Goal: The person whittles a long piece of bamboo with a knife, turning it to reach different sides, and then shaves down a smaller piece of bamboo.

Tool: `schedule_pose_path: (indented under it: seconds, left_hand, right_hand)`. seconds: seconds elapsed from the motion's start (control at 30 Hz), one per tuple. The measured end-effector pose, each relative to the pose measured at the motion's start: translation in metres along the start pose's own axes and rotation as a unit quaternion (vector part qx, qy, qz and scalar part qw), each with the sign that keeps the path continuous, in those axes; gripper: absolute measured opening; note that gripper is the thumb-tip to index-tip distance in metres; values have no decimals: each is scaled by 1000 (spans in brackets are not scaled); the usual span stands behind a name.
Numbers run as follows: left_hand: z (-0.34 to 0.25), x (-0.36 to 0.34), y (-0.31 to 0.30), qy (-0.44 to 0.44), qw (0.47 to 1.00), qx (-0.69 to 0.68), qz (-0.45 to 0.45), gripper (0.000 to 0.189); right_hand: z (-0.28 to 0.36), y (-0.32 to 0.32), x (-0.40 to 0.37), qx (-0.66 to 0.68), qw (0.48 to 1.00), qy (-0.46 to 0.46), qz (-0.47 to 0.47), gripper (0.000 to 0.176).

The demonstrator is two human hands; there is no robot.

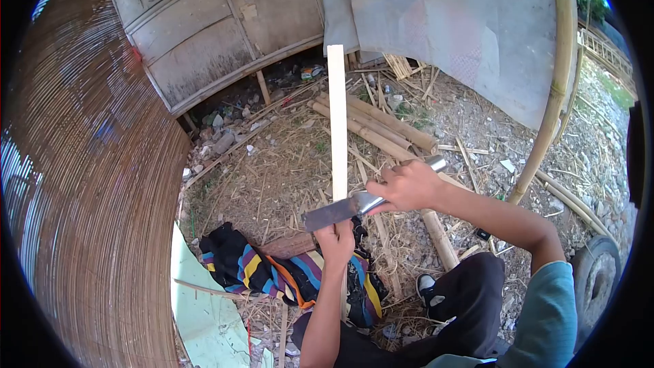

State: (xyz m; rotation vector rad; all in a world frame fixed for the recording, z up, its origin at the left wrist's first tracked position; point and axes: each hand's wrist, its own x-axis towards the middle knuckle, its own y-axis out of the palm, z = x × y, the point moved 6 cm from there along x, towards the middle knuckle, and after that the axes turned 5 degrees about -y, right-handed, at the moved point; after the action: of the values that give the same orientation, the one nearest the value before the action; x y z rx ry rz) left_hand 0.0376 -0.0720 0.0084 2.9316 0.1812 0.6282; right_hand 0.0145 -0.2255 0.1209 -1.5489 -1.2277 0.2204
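My right hand [409,187] is wrapped around the metal tube handle of a broad-bladed chopping knife [330,216]. Its dark blade points left and lies across a long pale wooden strip [338,116], right above my left hand. That strip stands nearly upright in front of me. Just under the blade, my left hand [336,240] has its fingers closed round the strip's lower part. Below the hands, a striped multicoloured cloth [262,272] lies bunched on the ground, with a piece of log [289,245] beside it.
Several bamboo poles [375,129] lie on the debris-strewn ground ahead. A woven bamboo wall [88,184] rises at the left, and a leaning bamboo post [548,102] stands at the right. A tyre [596,279] is near my right elbow; a pale green board [204,313] lies at lower left.
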Motion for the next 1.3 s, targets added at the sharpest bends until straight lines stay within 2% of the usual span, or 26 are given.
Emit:
schedule_pose_path:
  seconds: [0.03, 0.1, 0.17, 0.23, 0.33, 0.37, 0.4, 0.47, 0.53, 0.6, 0.73, 0.8, 0.83, 0.9, 1.0, 1.07, 1.17, 1.3]
  left_hand:
    - [1, -5, 1, -37, 999, -1, 17, 23]
    - [-10, -14, 4, -33, 999, 27, 18, 24]
    - [-10, -15, 5, -22, 997, 67, 8, 27]
    - [-6, -17, 10, -36, 996, 76, 19, 28]
    - [-4, -24, 16, -32, 993, 99, 53, 30]
    - [-6, -25, 16, -20, 993, 99, 61, 32]
    - [-9, -24, 19, -7, 993, 95, 67, 34]
    - [-8, -17, 10, -17, 996, 67, 48, 32]
    - [-15, -13, 3, -64, 997, 0, 32, 30]
    - [-22, -10, -3, -63, 998, -5, 29, 30]
    - [-28, -6, -14, -60, 998, 6, 19, 30]
    - [-28, -5, -18, -55, 998, 6, 19, 31]
    - [-28, -3, -19, -49, 998, 5, 26, 33]
    - [-29, -1, -21, -45, 999, 10, 23, 33]
    - [-34, -3, -26, -49, 998, 29, 28, 33]
    - [-35, -3, -26, -73, 997, 10, 36, 34]
    - [-36, -2, -26, -81, 996, 9, 38, 35]
    - [-27, -2, -28, -84, 995, 3, 47, 43]
  right_hand:
    - [1, -1, -1, -17, 1000, -17, 2, 46]
    - [-17, -5, 1, -58, 996, -61, 3, 47]
    - [-72, -36, 11, -89, 982, 148, -76, 45]
    - [-129, -58, 13, -63, 926, 347, -134, 44]
    - [-130, -61, 18, -43, 942, 307, -128, 42]
    - [-120, -54, 16, -54, 955, 285, -62, 42]
    - [-109, -51, 11, -58, 955, 285, -61, 42]
    - [-83, -34, 4, -43, 969, 241, 14, 44]
    - [-67, -19, -5, -23, 970, 240, 21, 44]
    - [-55, 0, -13, 0, 971, 237, 25, 44]
    - [-38, 45, -36, 64, 957, 279, 48, 45]
    - [-30, 69, -51, 164, 916, 362, 57, 41]
    - [-21, 76, -54, 168, 917, 357, 53, 41]
    - [-15, 92, -66, 264, 869, 418, 18, 40]
    - [-15, 101, -74, 316, 851, 419, 27, 40]
    - [-15, 102, -76, 323, 850, 417, -10, 40]
    - [-14, 102, -78, 413, 808, 413, -78, 35]
    - [-9, 99, -73, 414, 814, 399, -84, 32]
